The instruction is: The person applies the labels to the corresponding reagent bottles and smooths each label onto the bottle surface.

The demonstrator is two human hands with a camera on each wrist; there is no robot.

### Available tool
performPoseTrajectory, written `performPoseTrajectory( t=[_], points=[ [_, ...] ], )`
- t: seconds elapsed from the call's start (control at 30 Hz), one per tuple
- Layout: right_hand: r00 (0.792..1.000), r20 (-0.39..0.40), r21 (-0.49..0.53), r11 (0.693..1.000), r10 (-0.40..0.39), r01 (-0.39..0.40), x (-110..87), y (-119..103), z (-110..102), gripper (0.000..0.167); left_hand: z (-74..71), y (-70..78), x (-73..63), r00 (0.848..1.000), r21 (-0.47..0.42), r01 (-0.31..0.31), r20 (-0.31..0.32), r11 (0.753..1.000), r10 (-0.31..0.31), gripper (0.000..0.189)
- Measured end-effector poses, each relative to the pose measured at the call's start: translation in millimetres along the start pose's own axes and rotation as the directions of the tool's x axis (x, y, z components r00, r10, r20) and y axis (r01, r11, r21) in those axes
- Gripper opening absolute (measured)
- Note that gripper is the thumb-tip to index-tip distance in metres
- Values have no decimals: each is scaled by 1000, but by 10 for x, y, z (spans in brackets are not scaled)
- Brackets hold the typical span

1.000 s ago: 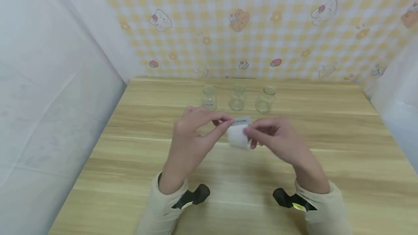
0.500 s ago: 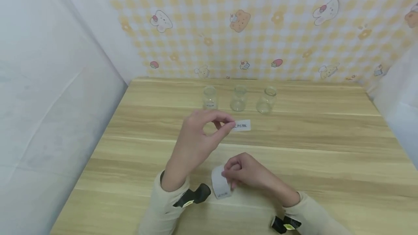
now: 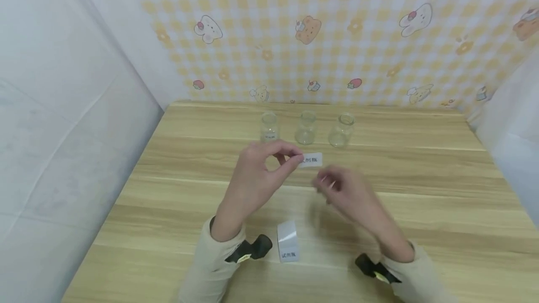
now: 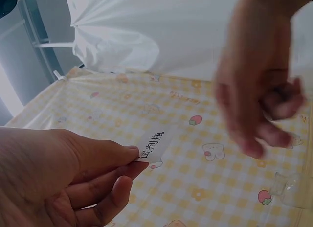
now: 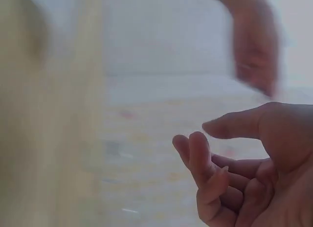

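Note:
My left hand (image 3: 262,176) pinches one end of a small white label (image 3: 312,159) between thumb and forefinger, above the table. Handwritten dark characters on the label (image 4: 155,144) face up in the left wrist view. To its right, my right hand (image 3: 347,195) is blurred; in the right wrist view its thumb and fingers (image 5: 199,151) stand apart, holding nothing. A curled white label strip (image 3: 288,242) with similar writing lies on the table near me. Behind the hands stand three clear glass bottles, a left one (image 3: 269,125) with a label on it, a middle one (image 3: 306,129) and a right one (image 3: 342,130).
The wood-grain table (image 3: 177,209) ends at the back against a yellow checked cloth (image 3: 269,36) with cartoon prints. A white sheet (image 3: 63,130) hangs along the left side.
My right hand has carried the label strip down to the table near me, let go of it and moved back up beside the left hand. The left hand keeps its label almost still.

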State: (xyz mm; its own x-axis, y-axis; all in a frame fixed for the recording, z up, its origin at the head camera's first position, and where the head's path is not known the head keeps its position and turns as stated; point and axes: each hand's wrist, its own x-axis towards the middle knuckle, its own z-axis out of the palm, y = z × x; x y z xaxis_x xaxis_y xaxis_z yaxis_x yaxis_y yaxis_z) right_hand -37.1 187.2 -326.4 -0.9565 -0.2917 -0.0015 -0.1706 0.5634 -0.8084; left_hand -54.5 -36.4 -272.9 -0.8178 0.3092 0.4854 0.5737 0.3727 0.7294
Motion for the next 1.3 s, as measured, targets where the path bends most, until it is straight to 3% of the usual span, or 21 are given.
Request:
performPoseTrajectory(
  t=[0.1, 0.2, 0.3, 0.57, 0.77, 0.87, 1.03, 1.3],
  points=[
    [974, -204, 88, 990, -94, 113, -14, -249, -292, 13, -2, -8, 10, 1000, -21, -4, -6, 1000, 4, 7],
    [935, -316, 132, 968, -162, 213, -30, -400, -382, 11, 5, -16, 11, 1000, -37, -4, -12, 999, 4, 7],
    [919, -334, 152, 950, -209, 271, -19, -467, -369, 9, 30, -20, 14, 1000, -50, -10, -9, 999, 10, 7],
    [897, -372, 165, 934, -240, 318, 31, -443, -319, 11, 63, -27, 14, 1000, -62, -24, -10, 998, 23, 9],
    [880, -419, 197, 924, -222, 327, 40, -448, -338, 9, 68, -19, 16, 996, -27, -22, -82, 999, 20, 18],
    [876, -437, 200, 928, -202, 314, 34, -447, -356, 8, 66, -15, 13, 994, -44, -10, -109, 999, 5, 17],
    [878, -438, 199, 932, -191, 302, 30, -447, -367, 9, 85, -21, 14, 997, -103, 14, -73, 995, -21, 11],
    [878, -418, 185, 925, -232, 333, 56, -429, -363, 7, 112, -24, 28, 997, -81, 9, -75, 997, -15, 7]
  ],
)
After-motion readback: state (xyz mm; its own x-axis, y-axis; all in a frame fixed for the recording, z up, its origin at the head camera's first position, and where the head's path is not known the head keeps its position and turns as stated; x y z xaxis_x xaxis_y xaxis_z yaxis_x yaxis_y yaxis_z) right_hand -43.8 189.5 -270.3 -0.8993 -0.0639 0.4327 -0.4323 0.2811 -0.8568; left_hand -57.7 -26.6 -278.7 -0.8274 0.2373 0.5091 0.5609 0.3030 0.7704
